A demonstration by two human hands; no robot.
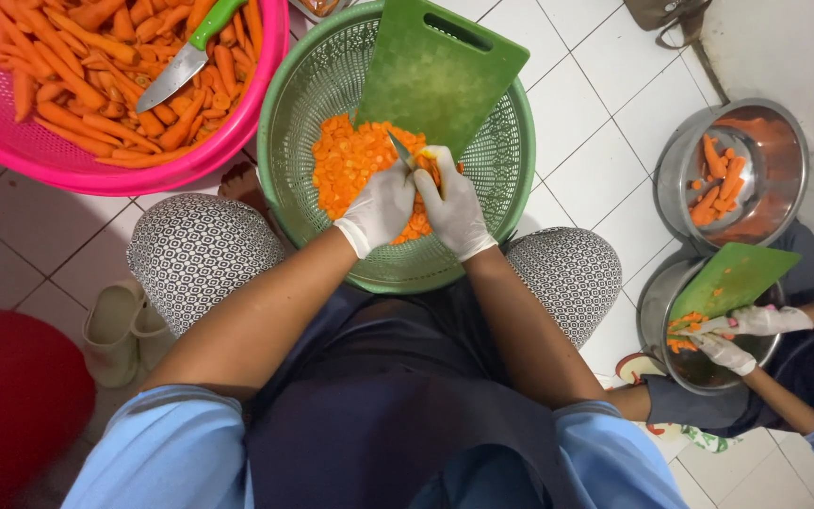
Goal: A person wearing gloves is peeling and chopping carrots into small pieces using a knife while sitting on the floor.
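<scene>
Both my hands wear white gloves and meet over a green plastic basket [294,123] that stands between my knees. My left hand [377,209] is closed on a small knife [399,151] whose blade points up between the hands. Beside it, my right hand [454,212] grips a carrot piece [429,170] against the blade. A heap of chopped carrot [350,165] lies in the basket. A green cutting board [440,71] leans on the basket's far rim.
A pink basket [11,141] at top left holds peeled carrots [77,66] and a green-handled knife [186,57]. At right, a co-worker's gloved hands [746,330] cut carrot on a green board [732,278] over a metal bowl; a second metal bowl [774,141] holds carrots. White boots [120,330] stand at left.
</scene>
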